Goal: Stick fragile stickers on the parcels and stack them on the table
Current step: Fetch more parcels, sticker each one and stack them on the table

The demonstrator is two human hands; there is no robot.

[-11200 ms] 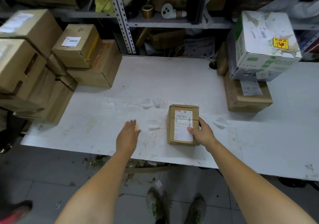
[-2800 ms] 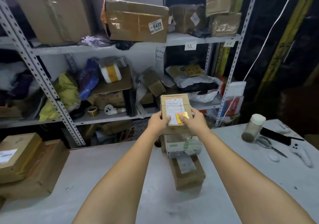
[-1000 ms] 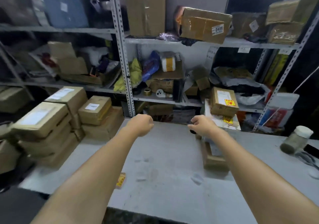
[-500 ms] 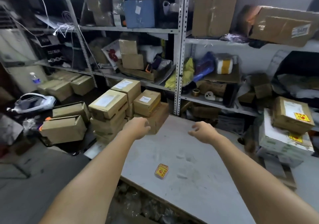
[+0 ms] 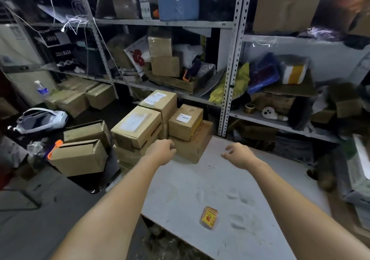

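Here both hands are empty. The left hand [image 5: 162, 152] has its fingers loosely curled around nothing, and the right hand [image 5: 237, 156] is relaxed with the fingers a little spread. The unlabelled parcels lie ahead and to the left, piled at the far left corner of the surface [image 5: 180, 191]. The small parcel [image 5: 185, 122] with a white label sits on a flat box [image 5: 193, 148], and its long axis runs away from the person. The left hand is the nearer one, just in front of the flat box; the right hand is further to the side, over bare surface. The sticker stack [image 5: 209, 217] lies behind both hands, close to the near edge, more on the right hand's side. I judge that the next reach goes forward and left, probably with the left hand leading.
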